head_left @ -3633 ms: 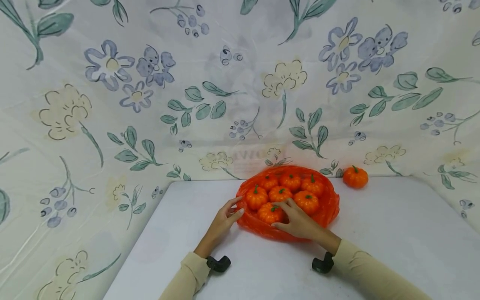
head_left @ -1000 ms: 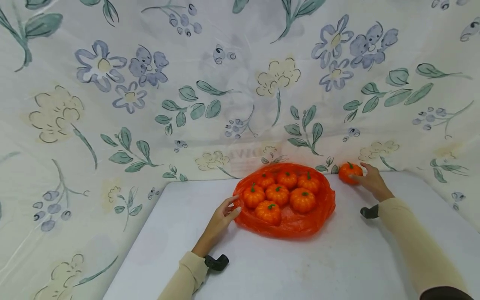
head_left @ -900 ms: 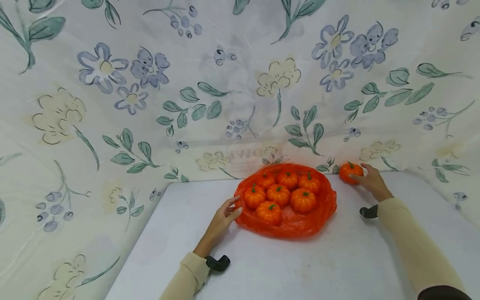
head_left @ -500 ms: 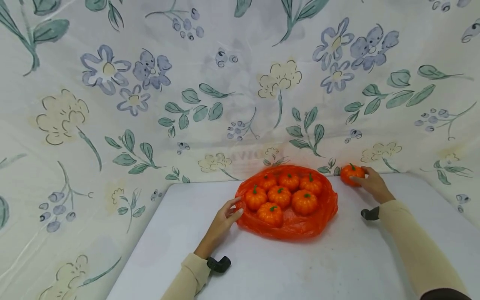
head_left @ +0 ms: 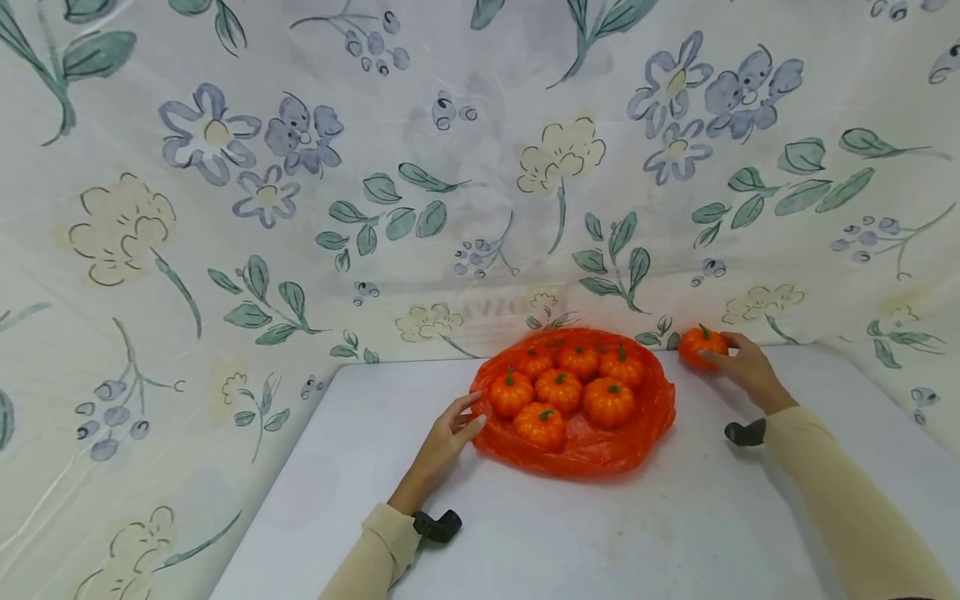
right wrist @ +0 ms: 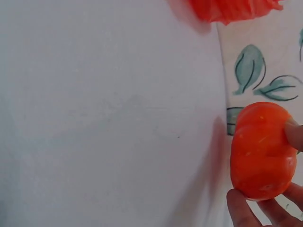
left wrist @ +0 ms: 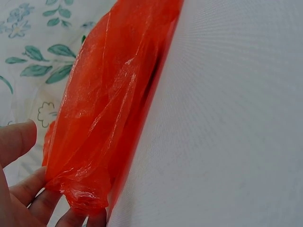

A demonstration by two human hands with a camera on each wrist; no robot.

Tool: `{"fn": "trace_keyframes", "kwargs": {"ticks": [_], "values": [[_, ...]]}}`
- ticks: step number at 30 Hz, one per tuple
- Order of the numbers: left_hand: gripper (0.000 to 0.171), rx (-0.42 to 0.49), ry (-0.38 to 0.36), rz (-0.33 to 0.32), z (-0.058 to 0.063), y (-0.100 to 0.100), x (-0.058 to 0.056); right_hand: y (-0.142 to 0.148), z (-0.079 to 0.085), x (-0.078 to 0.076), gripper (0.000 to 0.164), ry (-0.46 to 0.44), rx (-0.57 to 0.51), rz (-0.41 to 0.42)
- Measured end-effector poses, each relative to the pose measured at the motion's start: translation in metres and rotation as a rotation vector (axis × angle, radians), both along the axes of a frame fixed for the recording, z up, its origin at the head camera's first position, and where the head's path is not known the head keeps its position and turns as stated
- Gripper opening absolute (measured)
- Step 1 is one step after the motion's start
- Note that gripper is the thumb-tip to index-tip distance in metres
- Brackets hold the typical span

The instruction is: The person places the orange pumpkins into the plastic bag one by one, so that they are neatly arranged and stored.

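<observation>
Several small orange pumpkins with green stems sit in a red plastic bag (head_left: 592, 462) whose mouth is spread wide; the front pumpkin (head_left: 540, 427) is nearest the person. At the bag's left edge, my left hand (head_left: 442, 442) rests its fingertips against the crumpled plastic. In the left wrist view the thumb (left wrist: 18, 141) stands apart from the plastic. Right of the bag, near the table's back edge, my right hand (head_left: 746, 371) grips a lone pumpkin (head_left: 700, 347) between thumb and fingers. The right wrist view shows this pumpkin (right wrist: 262, 153) from its side.
A white table (head_left: 570, 542) bears the bag. Behind and beside it hangs a floral-printed sheet (head_left: 465, 208), close to the bag and the lone pumpkin. Each wrist carries a black device, such as the left one (head_left: 438, 527).
My right hand has left the front pumpkin in the bag, moved right and back, and taken hold of the lone pumpkin. My left hand stays at the bag's edge.
</observation>
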State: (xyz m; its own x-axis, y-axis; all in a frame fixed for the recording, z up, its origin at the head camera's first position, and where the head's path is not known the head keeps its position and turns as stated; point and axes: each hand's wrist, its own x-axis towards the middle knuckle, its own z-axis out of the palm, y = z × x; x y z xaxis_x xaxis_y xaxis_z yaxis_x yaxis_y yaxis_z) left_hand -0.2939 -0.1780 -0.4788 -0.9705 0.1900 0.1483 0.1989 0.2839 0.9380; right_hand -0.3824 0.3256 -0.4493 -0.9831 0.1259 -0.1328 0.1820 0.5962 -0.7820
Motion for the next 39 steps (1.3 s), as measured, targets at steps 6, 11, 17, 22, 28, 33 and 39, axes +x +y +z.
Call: {"fn": "trace_keyframes", "kwargs": {"ticks": [6,11,17,22,28,33,39], "values": [[0.050,-0.017,0.000,-0.001,0.000,0.000,0.000,0.000,0.009,0.011,0.095,0.051,0.032,0.025],[0.051,-0.019,0.010,-0.003,0.001,-0.002,0.000,-0.007,0.022,0.020,0.099,0.087,0.036,0.050],[0.052,-0.012,-0.003,-0.016,0.001,-0.001,-0.001,-0.025,0.037,0.036,0.092,0.124,0.028,0.077],[0.052,-0.023,-0.003,-0.009,-0.001,-0.001,-0.003,-0.042,0.045,0.050,0.087,0.158,0.005,0.145],[0.052,-0.024,-0.011,-0.010,-0.001,-0.002,-0.004,-0.064,0.053,0.063,0.083,0.205,-0.024,0.247],[0.051,-0.010,-0.011,-0.011,0.002,-0.001,-0.003,-0.083,0.061,0.077,0.079,0.214,-0.035,0.325],[0.052,-0.016,-0.027,-0.011,0.000,-0.001,-0.004,-0.102,0.062,0.090,0.074,0.229,-0.058,0.401]]}}
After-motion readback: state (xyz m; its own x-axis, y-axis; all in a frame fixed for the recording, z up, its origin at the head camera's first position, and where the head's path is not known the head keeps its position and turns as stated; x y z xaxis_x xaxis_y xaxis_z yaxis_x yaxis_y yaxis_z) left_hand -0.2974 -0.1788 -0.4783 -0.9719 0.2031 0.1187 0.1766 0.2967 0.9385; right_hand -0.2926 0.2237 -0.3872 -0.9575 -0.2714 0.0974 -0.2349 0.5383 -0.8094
